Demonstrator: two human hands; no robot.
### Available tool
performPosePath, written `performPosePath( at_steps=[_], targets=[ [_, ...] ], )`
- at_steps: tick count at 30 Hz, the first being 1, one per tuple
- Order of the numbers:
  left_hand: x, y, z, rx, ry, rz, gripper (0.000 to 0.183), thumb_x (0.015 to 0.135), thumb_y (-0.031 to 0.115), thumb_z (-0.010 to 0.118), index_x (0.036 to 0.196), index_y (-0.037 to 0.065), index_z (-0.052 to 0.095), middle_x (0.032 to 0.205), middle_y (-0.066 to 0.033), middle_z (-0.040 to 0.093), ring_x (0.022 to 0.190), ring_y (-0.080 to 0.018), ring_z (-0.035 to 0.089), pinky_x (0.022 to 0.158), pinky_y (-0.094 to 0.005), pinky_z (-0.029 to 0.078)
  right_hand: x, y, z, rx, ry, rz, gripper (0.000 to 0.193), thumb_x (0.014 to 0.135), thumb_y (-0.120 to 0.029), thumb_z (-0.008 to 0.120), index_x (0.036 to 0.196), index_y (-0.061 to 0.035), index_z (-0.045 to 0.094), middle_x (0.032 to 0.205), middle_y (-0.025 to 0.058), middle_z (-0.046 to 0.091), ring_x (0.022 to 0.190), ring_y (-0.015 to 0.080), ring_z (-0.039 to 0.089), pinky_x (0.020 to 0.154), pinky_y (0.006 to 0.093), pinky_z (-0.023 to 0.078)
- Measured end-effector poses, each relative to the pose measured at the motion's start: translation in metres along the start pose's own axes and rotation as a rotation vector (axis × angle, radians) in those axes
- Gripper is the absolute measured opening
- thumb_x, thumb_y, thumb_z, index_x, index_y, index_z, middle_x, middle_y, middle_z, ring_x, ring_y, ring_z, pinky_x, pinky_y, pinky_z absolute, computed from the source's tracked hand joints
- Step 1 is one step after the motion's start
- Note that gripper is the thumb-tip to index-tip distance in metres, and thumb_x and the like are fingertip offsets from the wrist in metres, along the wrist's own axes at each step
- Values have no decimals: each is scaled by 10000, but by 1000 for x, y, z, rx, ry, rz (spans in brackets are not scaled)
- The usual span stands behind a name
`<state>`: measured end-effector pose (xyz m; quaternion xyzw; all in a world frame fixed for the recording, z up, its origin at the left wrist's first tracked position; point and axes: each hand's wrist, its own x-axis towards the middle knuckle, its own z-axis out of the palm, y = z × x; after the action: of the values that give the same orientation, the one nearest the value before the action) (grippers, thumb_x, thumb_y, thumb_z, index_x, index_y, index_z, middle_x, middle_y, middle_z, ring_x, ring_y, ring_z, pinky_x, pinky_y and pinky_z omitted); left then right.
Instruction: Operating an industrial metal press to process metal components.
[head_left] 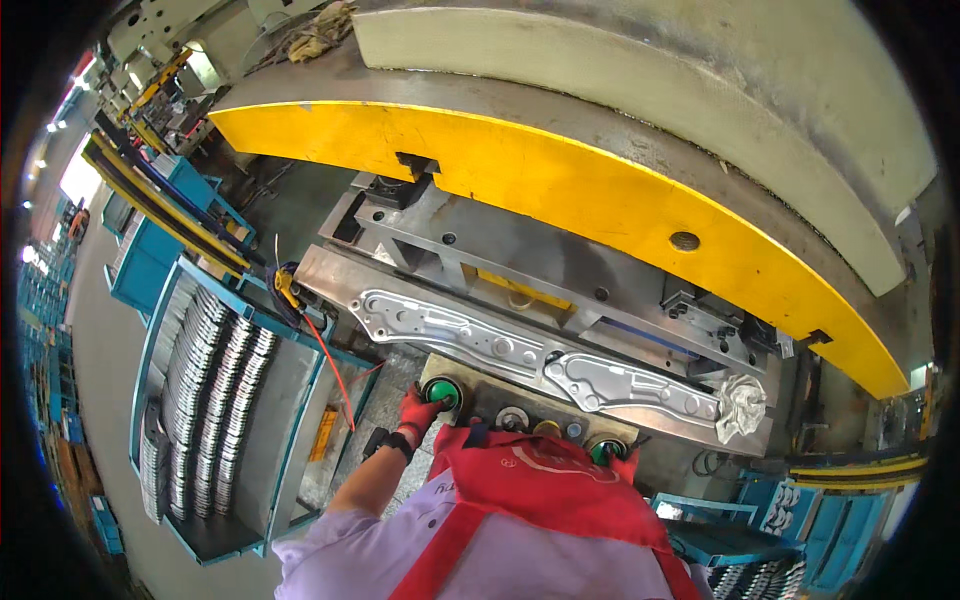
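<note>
My left hand (418, 414), in a red glove, rests against a green push button (441, 394) in a dark round housing, with its fingers reaching onto the button and nothing held. A second green push button (604, 453) sits at the right end of the same control panel (470, 375). Beside it is my right hand (625, 466), also red-gloved and mostly hidden behind the red apron; its fingers cannot be made out. Beyond the panel, two stamped silver metal parts (430, 325) (625, 385) lie end to end along the metal ledge of a press.
A yellow press beam (560, 215) spans above the lower die (520, 245). A crumpled white cloth (741, 408) lies at the ledge's right end. Blue racks of stacked metal parts (205, 400) stand to the left. An air gun (286, 285) with a red hose hangs near the ledge's left end.
</note>
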<state>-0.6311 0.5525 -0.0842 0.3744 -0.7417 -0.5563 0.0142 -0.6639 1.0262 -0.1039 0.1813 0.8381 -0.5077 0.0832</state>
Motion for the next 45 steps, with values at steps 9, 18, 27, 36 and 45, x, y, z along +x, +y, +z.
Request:
performPosePath(
  at_steps=[9,18,27,36,45],
  targets=[
    [15,137,-56,1151,-736,182,693,689,664,555,980,37,610,952,-187,632,930,-358,595,825,-402,457,6,20,2,93,-41,-16,772,675,-99,717,1339,-34,328,1217,174,500,1110,295,489,931,395,400],
    [27,441,27,304,-339,1199,582,771,377,651,1237,67,487,1183,-185,536,1105,-292,516,934,-351,397,1,-14,-6,279,-167,-16,673,692,-10,697,1280,-33,370,1171,135,523,1040,252,530,875,375,452],
    [140,563,174,973,-131,1234,919,629,614,637,1349,116,359,1363,-196,365,1282,-378,292,1070,-487,161,-19,-30,6,312,63,118,720,653,-43,731,1288,-37,391,1179,126,517,1058,239,515,872,346,454],
    [164,592,181,910,-358,1319,856,494,681,683,1084,70,577,1105,-169,550,1039,-325,528,880,-405,429,-34,-59,-7,435,9,359,635,702,-118,703,1257,-52,401,1077,93,560,917,236,557,756,324,474],
    [169,599,183,883,-378,1365,821,511,648,696,1027,21,579,1057,-199,558,1021,-335,526,873,-410,427,-40,-13,-9,230,109,191,600,704,-313,703,1170,10,508,1043,159,591,938,242,553,796,359,451]
  ],
)
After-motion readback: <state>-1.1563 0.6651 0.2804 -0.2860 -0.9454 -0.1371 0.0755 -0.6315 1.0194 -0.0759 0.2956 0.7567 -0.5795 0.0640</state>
